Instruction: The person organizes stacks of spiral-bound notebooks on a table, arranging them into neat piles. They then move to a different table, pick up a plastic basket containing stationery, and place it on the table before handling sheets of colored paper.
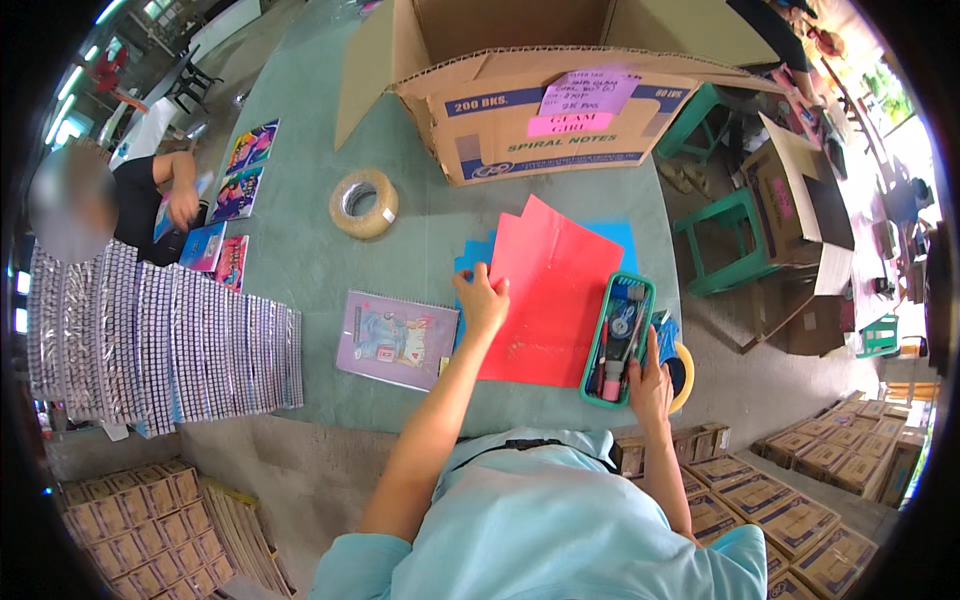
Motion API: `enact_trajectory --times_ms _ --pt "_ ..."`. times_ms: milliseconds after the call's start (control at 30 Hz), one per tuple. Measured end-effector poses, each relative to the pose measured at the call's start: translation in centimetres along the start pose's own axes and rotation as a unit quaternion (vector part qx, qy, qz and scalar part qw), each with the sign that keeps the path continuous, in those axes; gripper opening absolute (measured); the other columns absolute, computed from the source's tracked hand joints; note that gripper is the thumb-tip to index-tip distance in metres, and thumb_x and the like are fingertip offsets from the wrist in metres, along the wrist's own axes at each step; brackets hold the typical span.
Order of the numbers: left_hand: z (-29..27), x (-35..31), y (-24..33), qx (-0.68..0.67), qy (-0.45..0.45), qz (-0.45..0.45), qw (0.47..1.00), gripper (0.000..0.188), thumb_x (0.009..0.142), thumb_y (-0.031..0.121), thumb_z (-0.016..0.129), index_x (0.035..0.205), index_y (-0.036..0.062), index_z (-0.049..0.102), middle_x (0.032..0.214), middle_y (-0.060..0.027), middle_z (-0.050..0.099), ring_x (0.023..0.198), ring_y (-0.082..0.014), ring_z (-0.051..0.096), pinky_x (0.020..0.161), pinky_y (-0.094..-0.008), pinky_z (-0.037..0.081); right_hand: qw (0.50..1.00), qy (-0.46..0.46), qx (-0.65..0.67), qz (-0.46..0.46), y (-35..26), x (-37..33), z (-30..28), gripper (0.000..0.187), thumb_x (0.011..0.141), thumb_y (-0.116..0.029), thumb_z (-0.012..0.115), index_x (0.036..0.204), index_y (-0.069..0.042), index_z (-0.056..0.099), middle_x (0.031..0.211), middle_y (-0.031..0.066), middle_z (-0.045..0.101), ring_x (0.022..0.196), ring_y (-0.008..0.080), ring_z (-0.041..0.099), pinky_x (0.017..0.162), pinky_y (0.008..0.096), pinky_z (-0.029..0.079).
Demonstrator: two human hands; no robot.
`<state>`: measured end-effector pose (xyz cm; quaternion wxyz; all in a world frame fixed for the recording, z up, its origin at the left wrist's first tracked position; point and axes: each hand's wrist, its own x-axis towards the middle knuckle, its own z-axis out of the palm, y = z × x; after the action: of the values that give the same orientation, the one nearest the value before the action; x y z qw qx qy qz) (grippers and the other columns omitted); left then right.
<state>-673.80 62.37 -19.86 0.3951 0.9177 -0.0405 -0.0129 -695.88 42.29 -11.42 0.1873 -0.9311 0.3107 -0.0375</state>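
Observation:
Red folder-like sheets (555, 290) lie on top of blue ones (615, 235) on the table in front of me. My left hand (483, 305) is at the left edge of the red sheets, thumb and fingers curled about that edge. A green plastic basket (590, 385) sits over their right side, holding pens, a small round item and other stationery. My right hand (650, 385) grips the basket's right side, its index finger stretched along the wall. Left of my left hand lies a purple spiral notebook (395, 340) with a printed cover.
A tape roll (345, 222) lies beyond the notebook. An open carton (550, 125) stands at the far side. Stacked spiral notebooks (165, 340) line the left, near a seated person (135, 200). A yellow ring-shaped roll (686, 378) is beside the basket. Green stools (725, 240) stand right.

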Motion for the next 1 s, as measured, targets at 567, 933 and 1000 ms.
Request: enact_trajectory --times_ms 567,933,1000 --pt "-6.4 0.5 -3.6 -0.006 -0.082 -0.150 0.985 0.033 0.073 0.013 0.073 0.098 -0.0034 0.059 0.082 -0.0182 0.065 0.074 -0.0302 0.064 0.071 -0.0373 0.049 0.993 -0.103 -0.060 -0.013 0.4 -0.9 -0.5 0.071 0.083 -0.022 0.059 0.144 -0.018 0.023 0.066 0.0211 0.054 0.069 0.0353 0.056 0.065 0.0439 0.044" --pt "-19.6 0.3 -2.9 -0.417 0.038 0.033 0.907 0.030 0.077 0.003 0.070 0.104 -0.0010 0.058 0.092 -0.0073 0.065 0.083 -0.0176 0.062 0.074 -0.0310 0.050 0.778 -0.188 0.520 -0.298 -16.1 12.1 1.4 0.104 0.059 -0.033 0.084 0.140 -0.005 0.026 0.126 0.0172 0.049 0.115 0.0256 0.047 0.099 0.0392 0.036" --pt "-18.9 0.3 -1.3 -0.433 0.102 0.059 0.893 0.032 0.076 0.002 0.070 0.105 -0.0014 0.057 0.093 -0.0069 0.065 0.085 -0.0168 0.061 0.076 -0.0307 0.050 0.790 -0.203 0.498 -0.296 -18.8 11.4 1.4 0.086 0.064 -0.027 0.083 0.133 -0.001 0.039 0.117 0.0145 0.056 0.109 0.0192 0.051 0.096 0.0344 0.039"
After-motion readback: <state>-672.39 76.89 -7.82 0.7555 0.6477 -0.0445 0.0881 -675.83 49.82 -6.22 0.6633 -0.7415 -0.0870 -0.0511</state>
